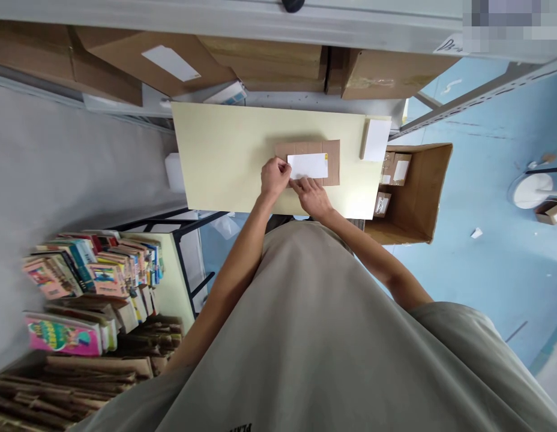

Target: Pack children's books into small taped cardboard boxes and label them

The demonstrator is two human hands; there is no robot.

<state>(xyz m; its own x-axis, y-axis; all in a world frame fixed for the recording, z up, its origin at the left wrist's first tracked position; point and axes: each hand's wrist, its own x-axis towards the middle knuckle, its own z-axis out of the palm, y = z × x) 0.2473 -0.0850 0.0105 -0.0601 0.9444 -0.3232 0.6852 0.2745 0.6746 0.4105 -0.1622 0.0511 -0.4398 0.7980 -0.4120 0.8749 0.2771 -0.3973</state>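
Both hands' fingers press together on the white label (307, 166), left hand (275, 177) and right hand (313, 195) flattening its near-left corner onto the flat cardboard parcel (332, 162); the label looks thin, light and floppy, best pinched by its edges.

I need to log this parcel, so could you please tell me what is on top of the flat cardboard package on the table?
A white label lies on the cardboard package, with both hands at its near-left corner: left hand, right hand. The label's print is too small to read, and the package's contents are covered.
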